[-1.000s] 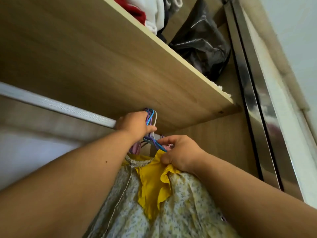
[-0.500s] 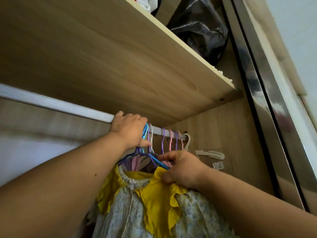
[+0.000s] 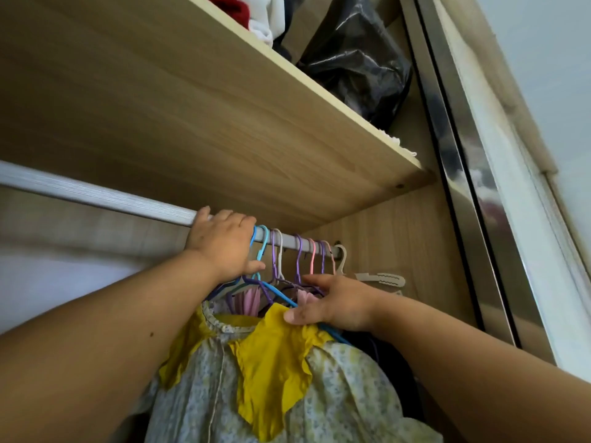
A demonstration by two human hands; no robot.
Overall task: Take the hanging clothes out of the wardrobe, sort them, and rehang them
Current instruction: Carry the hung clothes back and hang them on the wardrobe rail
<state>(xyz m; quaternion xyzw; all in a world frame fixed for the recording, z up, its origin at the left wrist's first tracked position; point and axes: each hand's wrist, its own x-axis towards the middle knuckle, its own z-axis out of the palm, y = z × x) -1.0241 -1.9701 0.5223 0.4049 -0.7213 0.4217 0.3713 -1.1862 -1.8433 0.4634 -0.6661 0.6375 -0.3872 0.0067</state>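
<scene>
You were looking up under a light wood-grain shelf. A ribbed grey rail ran just below it to the side panel, same wood finish. The back panel at left read pale and blurred. A black plastic bag and folded fabric sat on the shelf. A shiny metal door frame ran up the right, with white wall beyond. Light was soft and even.

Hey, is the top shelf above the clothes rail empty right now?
No, a black plastic bag and folded red and white clothes sit on the shelf above the rail.
</scene>
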